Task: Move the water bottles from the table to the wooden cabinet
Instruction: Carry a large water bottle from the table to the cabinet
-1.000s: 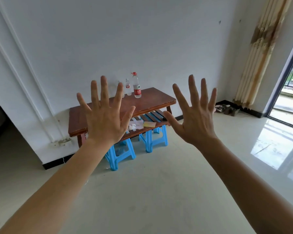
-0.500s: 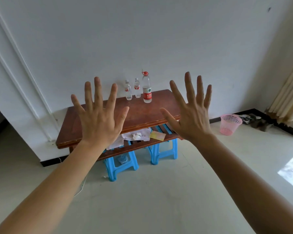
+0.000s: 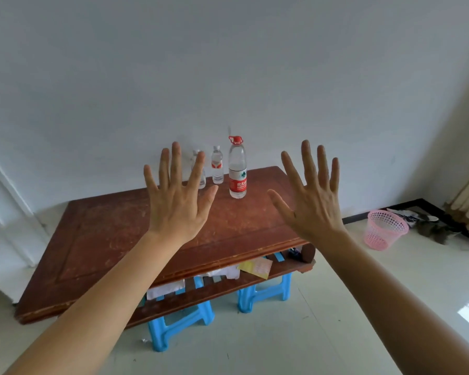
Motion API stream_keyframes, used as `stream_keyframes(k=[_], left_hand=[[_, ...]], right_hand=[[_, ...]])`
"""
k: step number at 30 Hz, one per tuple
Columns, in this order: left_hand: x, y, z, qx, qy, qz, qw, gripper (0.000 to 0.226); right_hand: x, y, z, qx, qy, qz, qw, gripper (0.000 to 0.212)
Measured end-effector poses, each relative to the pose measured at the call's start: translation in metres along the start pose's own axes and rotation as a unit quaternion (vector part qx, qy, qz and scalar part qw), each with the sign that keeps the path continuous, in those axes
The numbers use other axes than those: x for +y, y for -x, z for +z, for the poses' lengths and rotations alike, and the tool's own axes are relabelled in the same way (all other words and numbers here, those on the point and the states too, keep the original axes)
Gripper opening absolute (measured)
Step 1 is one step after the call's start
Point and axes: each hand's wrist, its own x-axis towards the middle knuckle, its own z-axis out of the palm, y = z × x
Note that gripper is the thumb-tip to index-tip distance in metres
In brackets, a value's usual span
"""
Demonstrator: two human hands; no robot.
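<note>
Head view: our left grip [image 3: 178,201] and right grip [image 3: 313,204] spread wide, empty, touching nothing. Three bottles upright at far edge of surface [image 3: 114,234]: tall bottle [image 3: 237,169], small bottle [image 3: 217,166], third bottle [image 3: 202,182] half hidden behind left fingers. Risk, we judge: tight cluster, careless reach topples neighbour. Cabinet unseen.

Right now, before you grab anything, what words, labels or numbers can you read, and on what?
"农夫山": white characters on the red label of the big bottle; the rest curves out of view.
Small print under those characters: too blurred to read.
Middle bottle label: too small to read.
Left bottle label: cannot be read.
Yellow paper: print too blurred.
</note>
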Motion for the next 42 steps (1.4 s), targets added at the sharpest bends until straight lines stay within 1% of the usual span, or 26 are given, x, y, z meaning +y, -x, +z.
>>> stream_keyframes(k=[4, 7, 10, 12, 14, 15, 17, 18, 23, 26, 28, 30, 31, 32, 34, 35, 37, 40, 42], left_hand=[[0.002, -0.052, 0.054, -0.028, 0.037, 0.004, 0.999, 0.071], [0.001, -0.089, 0.111, -0.057, 0.061, 0.013, 0.996, 0.071], [0.0, -0.126, 0.159, -0.092, 0.066, -0.004, 0.994, 0.074], [0.008, -0.174, 0.21, -0.121, 0.068, -0.015, 0.99, 0.079], [0.004, -0.189, 0.226, -0.133, 0.072, 0.016, 0.988, 0.086], [0.003, -0.201, 0.24, -0.141, 0.068, 0.025, 0.987, 0.089], [0.003, -0.236, 0.267, -0.162, 0.073, 0.015, 0.984, 0.094], [0.003, -0.256, 0.283, -0.174, 0.078, -0.004, 0.982, 0.097], [-0.012, -0.275, 0.316, -0.191, 0.086, -0.066, 0.976, 0.099], [-0.027, -0.267, 0.334, -0.23, 0.088, -0.109, 0.963, 0.103], [-0.037, -0.263, 0.346, -0.264, 0.1, -0.126, 0.951, 0.109], [-0.046, -0.261, 0.362, -0.282, 0.134, -0.138, 0.94, 0.117], [-0.05, -0.261, 0.373, -0.296, 0.152, -0.141, 0.933, 0.121], [-0.052, -0.261, 0.385, -0.314, 0.165, -0.142, 0.924, 0.125], [-0.05, -0.263, 0.412, -0.351, 0.181, -0.133, 0.909, 0.131], [-0.046, -0.266, 0.427, -0.369, 0.192, -0.128, 0.9, 0.133], [-0.034, -0.272, 0.456, -0.397, 0.214, -0.115, 0.885, 0.136], [-0.012, -0.284, 0.496, -0.428, 0.24, -0.075, 0.868, 0.134], [0.004, -0.291, 0.516, -0.461, 0.269, -0.054, 0.844, 0.121]], right_hand=[[0.025, -0.035, 0.051, -0.008, -0.02, 0.013, 1.0, 0.078], [0.05, -0.067, 0.108, -0.029, -0.052, 0.029, 0.998, 0.079], [0.071, -0.099, 0.162, -0.034, -0.076, 0.023, 0.996, 0.079], [0.105, -0.14, 0.216, -0.052, -0.124, 0.034, 0.99, 0.08], [0.11, -0.16, 0.238, -0.043, -0.151, 0.04, 0.987, 0.081], [0.118, -0.174, 0.254, -0.053, -0.179, 0.048, 0.981, 0.081], [0.136, -0.215, 0.29, -0.074, -0.228, 0.068, 0.969, 0.083], [0.144, -0.242, 0.314, -0.087, -0.249, 0.063, 0.963, 0.083], [0.133, -0.322, 0.383, -0.1, -0.323, -0.001, 0.941, 0.08], [0.106, -0.344, 0.417, -0.124, -0.358, -0.014, 0.925, 0.08], [0.088, -0.346, 0.435, -0.153, -0.362, -0.045, 0.919, 0.071], [0.077, -0.339, 0.451, -0.198, -0.37, -0.089, 0.903, 0.055], [0.076, -0.334, 0.457, -0.212, -0.382, -0.095, 0.894, 0.049], [0.078, -0.33, 0.459, -0.21, -0.388, -0.088, 0.893, 0.045], [0.087, -0.321, 0.458, -0.176, -0.383, -0.052, 0.905, 0.041], [0.094, -0.314, 0.454, -0.159, -0.384, -0.026, 0.909, 0.039], [0.11, -0.297, 0.444, -0.142, -0.4, 0.032, 0.905, 0.036], [0.142, -0.266, 0.431, -0.153, -0.429, 0.118, 0.882, 0.03], [0.161, -0.243, 0.424, -0.16, -0.459, 0.204, 0.85, 0.027]])
